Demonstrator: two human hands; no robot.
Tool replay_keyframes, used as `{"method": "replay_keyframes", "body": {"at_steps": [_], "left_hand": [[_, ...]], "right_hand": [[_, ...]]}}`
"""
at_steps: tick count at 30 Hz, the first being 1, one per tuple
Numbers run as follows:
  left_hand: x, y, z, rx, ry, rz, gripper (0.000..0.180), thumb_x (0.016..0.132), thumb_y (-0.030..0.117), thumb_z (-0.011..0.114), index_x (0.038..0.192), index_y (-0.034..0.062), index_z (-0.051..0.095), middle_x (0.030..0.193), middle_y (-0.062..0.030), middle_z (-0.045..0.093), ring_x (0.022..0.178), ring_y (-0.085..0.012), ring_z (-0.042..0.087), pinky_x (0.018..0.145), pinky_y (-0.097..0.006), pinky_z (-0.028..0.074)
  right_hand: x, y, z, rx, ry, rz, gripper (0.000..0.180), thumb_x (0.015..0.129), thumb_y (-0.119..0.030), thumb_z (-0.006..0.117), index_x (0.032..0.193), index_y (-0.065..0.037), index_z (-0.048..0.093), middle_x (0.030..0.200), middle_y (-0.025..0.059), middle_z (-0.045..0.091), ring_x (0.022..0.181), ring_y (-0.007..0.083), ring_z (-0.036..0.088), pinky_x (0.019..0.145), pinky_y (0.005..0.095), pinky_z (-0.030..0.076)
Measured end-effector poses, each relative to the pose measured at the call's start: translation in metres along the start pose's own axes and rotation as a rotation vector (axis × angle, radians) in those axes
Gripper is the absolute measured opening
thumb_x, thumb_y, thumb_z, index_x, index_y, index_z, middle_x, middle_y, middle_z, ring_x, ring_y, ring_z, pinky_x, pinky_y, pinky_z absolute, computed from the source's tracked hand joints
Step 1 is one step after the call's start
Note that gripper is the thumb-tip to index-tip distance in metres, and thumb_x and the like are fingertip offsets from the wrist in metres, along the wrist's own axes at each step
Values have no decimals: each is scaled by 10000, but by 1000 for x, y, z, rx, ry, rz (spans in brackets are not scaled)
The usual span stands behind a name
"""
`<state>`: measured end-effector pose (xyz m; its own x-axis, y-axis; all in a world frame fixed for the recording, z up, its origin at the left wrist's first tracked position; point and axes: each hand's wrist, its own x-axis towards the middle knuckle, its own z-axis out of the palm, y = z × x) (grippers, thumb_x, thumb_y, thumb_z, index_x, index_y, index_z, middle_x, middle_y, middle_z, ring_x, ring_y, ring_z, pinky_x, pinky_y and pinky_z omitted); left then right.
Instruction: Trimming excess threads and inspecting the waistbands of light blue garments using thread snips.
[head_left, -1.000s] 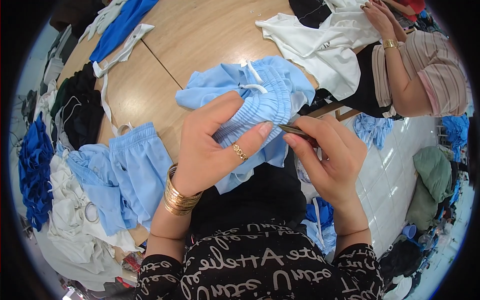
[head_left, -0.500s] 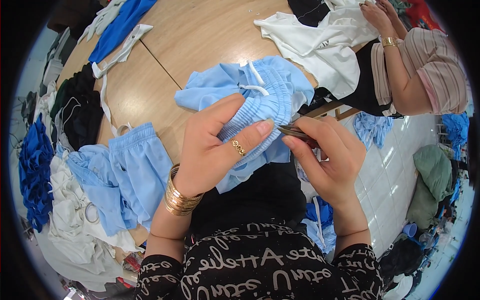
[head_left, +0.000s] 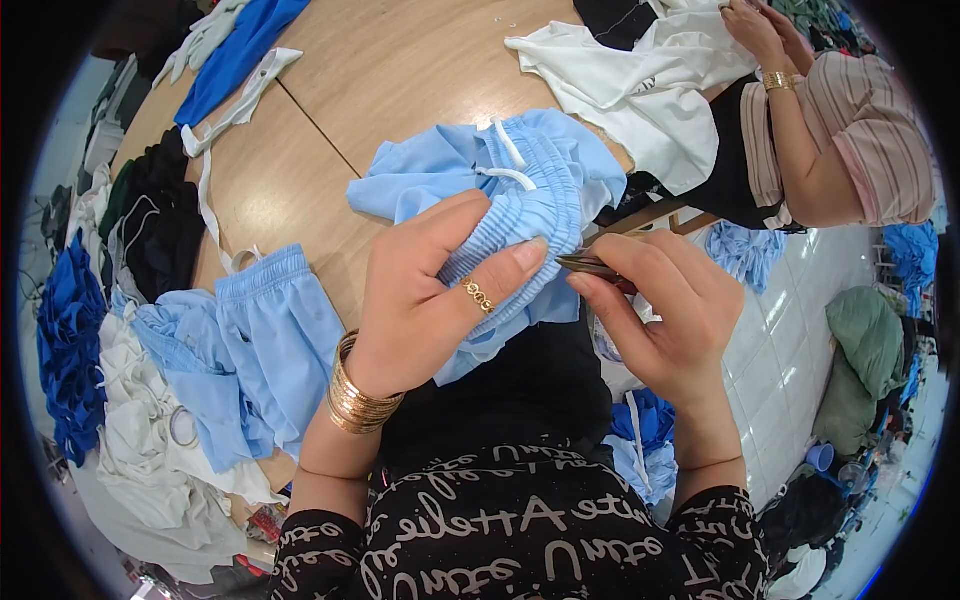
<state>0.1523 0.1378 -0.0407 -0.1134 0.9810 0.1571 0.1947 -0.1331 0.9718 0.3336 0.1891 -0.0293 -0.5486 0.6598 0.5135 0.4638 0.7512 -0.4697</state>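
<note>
Light blue shorts (head_left: 540, 205) with a gathered elastic waistband and a white drawstring lie over the table's near edge. My left hand (head_left: 425, 300) grips the waistband, thumb on top and fingers tucked beneath the cloth. Between the thumb and fingers of my right hand (head_left: 670, 305) is a small pair of metal thread snips (head_left: 592, 264). Their tips touch or nearly touch the waistband's right edge; any thread there is too small to make out. The snips' handle end is hidden in my palm.
More light blue shorts (head_left: 275, 335) lie left on the wooden table (head_left: 400, 60), beside white cloth (head_left: 150, 420) and black garments (head_left: 160, 220). A co-worker (head_left: 830, 140) at the upper right handles a white garment (head_left: 640, 95). Green bundles (head_left: 865, 340) rest on the tiled floor (head_left: 780, 350).
My right hand has shifted slightly to the right and its fingers have turned a little around the snips. My left hand keeps its hold on the shorts.
</note>
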Motion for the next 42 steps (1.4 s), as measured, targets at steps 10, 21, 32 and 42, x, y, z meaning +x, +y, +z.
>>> {"method": "replay_keyframes", "body": {"at_steps": [10,21,32,42], "left_hand": [[0,4,3,57,25,7,253,772,131,655,685,-19,471,593,-79,372,527,-163,333,482,-277,310],[-1,2,4,89,22,44,264,763,151,663,683,-17,475,591,-76,375,525,-159,330,477,-275,308],[-1,0,3,125,6,55,279,757,157,665,674,-16,462,585,-74,365,519,-160,318,470,-276,301],[-1,-2,8,51,36,9,263,767,163,662,687,-13,485,584,-64,394,516,-138,351,471,-266,309]], "right_hand": [[1,0,-2,36,-21,29,187,661,-145,724,786,-76,604,622,22,517,504,181,496,450,273,381],[1,2,-3,58,-36,32,178,663,-144,723,777,-84,601,619,16,522,508,175,504,450,270,389],[-1,-2,-4,34,-54,55,175,667,-150,724,778,-88,604,632,11,533,518,175,518,453,273,395],[-6,-9,0,148,-33,222,162,684,-105,715,797,-67,606,615,28,532,489,174,511,436,274,379]]}}
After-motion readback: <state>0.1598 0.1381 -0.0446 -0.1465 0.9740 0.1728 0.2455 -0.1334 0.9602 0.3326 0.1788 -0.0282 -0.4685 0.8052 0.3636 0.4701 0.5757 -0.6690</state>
